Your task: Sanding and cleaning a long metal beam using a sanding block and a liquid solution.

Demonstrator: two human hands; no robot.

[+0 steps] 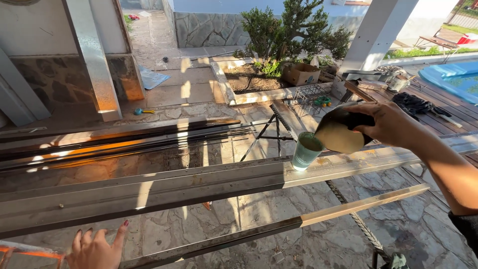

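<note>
right hand (393,124) wrapped around rounded dark-and-cream bottle (341,132), mouth tilted left-down over translucent green glass (305,150) | glass upright on long grey steel beam (149,192) | left hand (97,249) open, fingers spread below beam

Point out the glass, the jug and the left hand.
glass (305,150), head view, on its side wall.
jug (339,130), head view, on its tilted body.
left hand (96,250), head view, on the back of the hand.
</note>
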